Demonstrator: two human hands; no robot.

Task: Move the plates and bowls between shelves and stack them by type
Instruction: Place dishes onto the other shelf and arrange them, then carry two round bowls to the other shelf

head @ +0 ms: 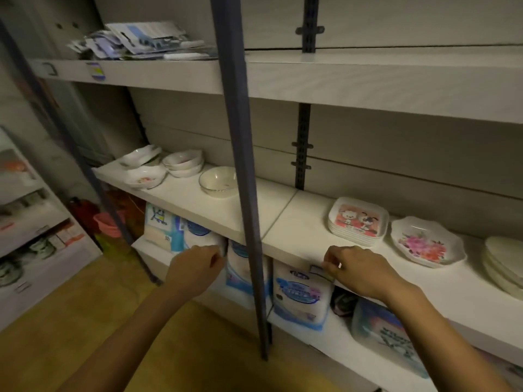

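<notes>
On the middle shelf (283,222) stand several white bowls at the left: a tilted pair (140,155), a stack (183,162), a flowered one (145,176) and a single bowl (218,181). To the right lie a stack of square cartoon plates (357,222), a flowered scalloped plate (426,241) and a stack of white plates (503,264) cut off by the frame edge. My left hand (195,267) hangs in front of the shelf edge, fingers loosely curled, holding nothing. My right hand (353,268) is at the shelf's front edge, fingers curled, nothing visibly held.
A dark upright post (243,176) crosses the shelves between my hands. Packs of tissue (300,295) fill the shelf below. The top shelf holds packaged goods (141,41) at the left. Another rack (34,230) stands at the left over a wooden floor.
</notes>
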